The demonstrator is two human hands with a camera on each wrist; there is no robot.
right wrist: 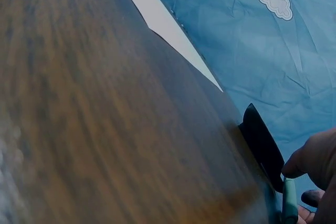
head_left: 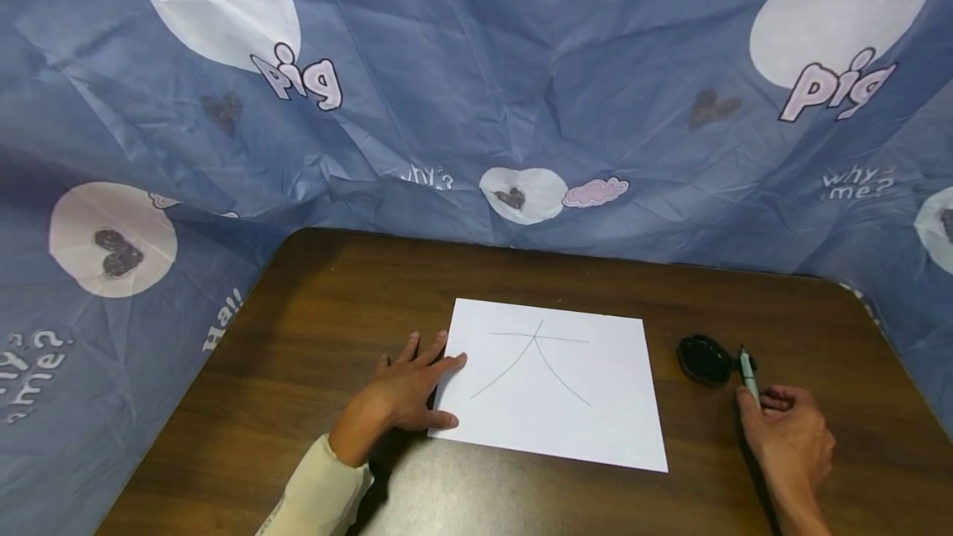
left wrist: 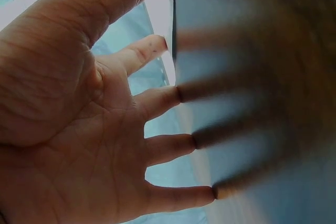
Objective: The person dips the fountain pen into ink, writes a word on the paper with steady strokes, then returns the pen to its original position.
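Observation:
A white sheet of paper [head_left: 551, 420] lies on the table, with thin dark strokes drawn on it: a crossbar and two long legs. My left hand [head_left: 413, 391] rests at its left edge, thumb and index finger on the sheet. The left wrist view shows the left palm [left wrist: 94, 124] with its fingers spread straight. To the right of the sheet, my right hand [head_left: 792, 437] pinches a pale green pen [head_left: 749, 379], its dark tip pointing away from me. Beside the tip sits a black, wavy-edged object [head_left: 704, 359]; whether they touch is hard to tell.
The brown wooden table [head_left: 357, 279] has rounded far corners. A blue printed cloth [head_left: 462, 89] hangs behind it and along its sides. In the right wrist view, the black object [right wrist: 261, 142] stands up from the tabletop near the pen.

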